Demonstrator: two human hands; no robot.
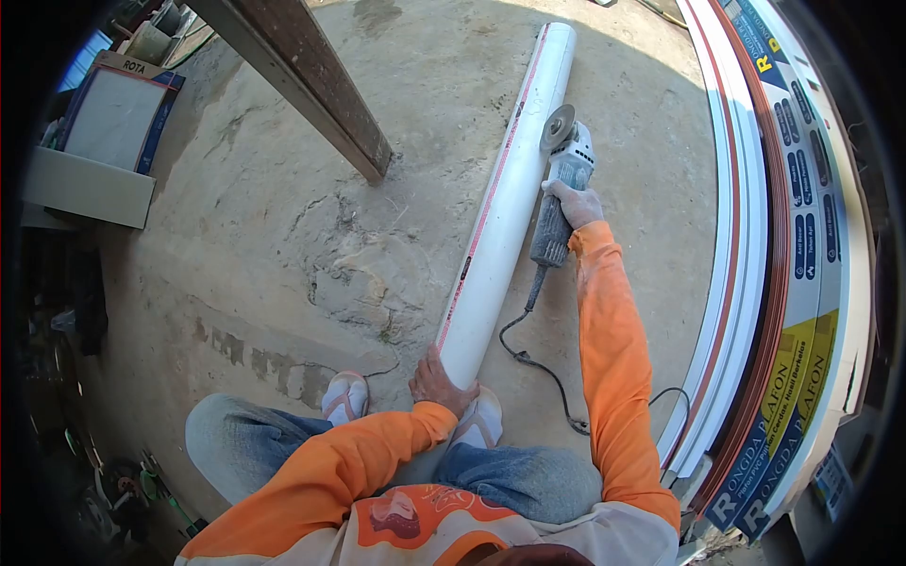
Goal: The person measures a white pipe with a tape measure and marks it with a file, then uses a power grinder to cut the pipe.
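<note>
A long white PVC pipe (505, 203) with a red printed line lies on the concrete floor, running away from my feet. My left hand (441, 384) is wrapped over its near end, close to my sandalled foot (483, 420). In my right hand (576, 203) is an angle grinder (557, 212), gripped round its dark body beside the pipe. The grinder's disc (559, 127) stands right at the pipe's right side, toward the far end. From the grinder's rear a black cord (525, 358) trails back along the floor.
A brown post (311, 94) rises from the floor left of the pipe. Along the right lie long white strips (722, 283) and printed Rongda Plafon boxes (802, 330). At the left stands a box marked Rota (113, 118). Concrete floor (255, 236) spreads between them.
</note>
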